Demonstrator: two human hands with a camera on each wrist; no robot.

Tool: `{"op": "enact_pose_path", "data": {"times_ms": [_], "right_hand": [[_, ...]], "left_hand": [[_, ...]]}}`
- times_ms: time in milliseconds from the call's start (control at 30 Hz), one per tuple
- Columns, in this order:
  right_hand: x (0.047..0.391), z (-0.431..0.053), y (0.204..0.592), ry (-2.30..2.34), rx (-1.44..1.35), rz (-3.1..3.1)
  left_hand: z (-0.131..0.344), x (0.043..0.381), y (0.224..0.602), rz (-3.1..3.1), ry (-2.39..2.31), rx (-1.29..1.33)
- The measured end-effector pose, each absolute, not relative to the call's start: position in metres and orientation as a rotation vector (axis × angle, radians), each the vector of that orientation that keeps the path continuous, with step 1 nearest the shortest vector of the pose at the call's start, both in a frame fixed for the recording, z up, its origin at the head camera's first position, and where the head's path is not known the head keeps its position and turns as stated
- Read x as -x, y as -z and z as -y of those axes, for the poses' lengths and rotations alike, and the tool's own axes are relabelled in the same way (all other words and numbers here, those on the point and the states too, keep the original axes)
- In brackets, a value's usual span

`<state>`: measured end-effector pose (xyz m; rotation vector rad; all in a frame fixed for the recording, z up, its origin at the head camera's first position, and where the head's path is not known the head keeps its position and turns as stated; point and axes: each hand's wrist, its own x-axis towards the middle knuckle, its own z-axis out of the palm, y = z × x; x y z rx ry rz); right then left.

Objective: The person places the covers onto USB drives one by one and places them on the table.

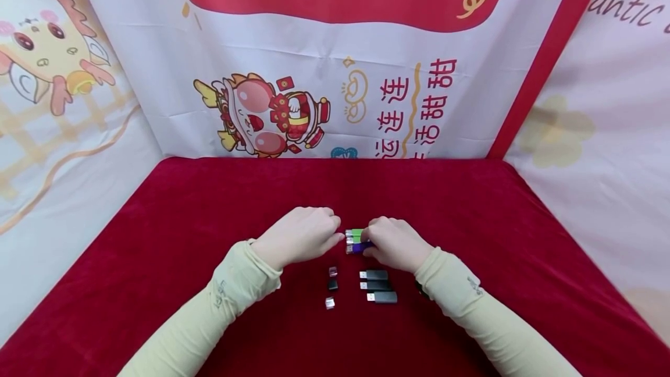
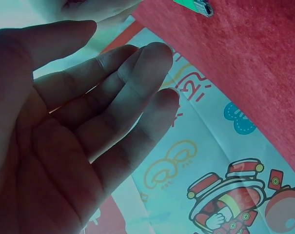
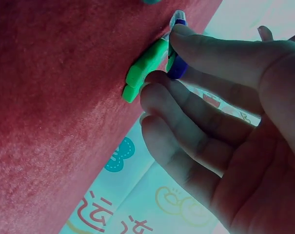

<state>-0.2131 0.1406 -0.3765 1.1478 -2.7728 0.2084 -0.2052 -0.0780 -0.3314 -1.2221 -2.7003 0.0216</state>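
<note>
In the head view my right hand (image 1: 394, 242) pinches a blue-purple USB flash drive (image 1: 357, 248) whose connector end points left. The right wrist view shows thumb and forefinger on either side of that drive (image 3: 178, 67). Two green USB flash drives (image 1: 356, 232) lie side by side just beyond it, partly covered by the hand. To their left hovers my left hand (image 1: 302, 234), holding nothing. Its fingers (image 2: 152, 63) are relaxed and slightly bent in the left wrist view, with the thumb apart. A green drive's end (image 2: 193, 6) shows at that view's top.
Nearer the body, three dark USB flash drives (image 1: 376, 285) lie in a column, connectors left. Left of them sit three small pieces: a pinkish one (image 1: 333, 271), a black one (image 1: 333, 285) and a silvery one (image 1: 330, 302). Red cloth (image 1: 235, 191) covers the table; printed curtains (image 1: 324, 45) enclose it.
</note>
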Motion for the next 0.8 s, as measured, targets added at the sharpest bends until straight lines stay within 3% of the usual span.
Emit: {"op": "enact_pose_path", "data": {"times_ms": [333,800], "right_hand": [[0.215,-0.142,0.374,-0.187,-1.111,2.783],[0.201,-0.156,0.335,-0.245,-1.196,2.967]], "left_hand": [[0.078,0.204,0.331,2.710,-0.007,1.228],[0.079,0.202,0.330,2.758,-0.008,1.206]]}}
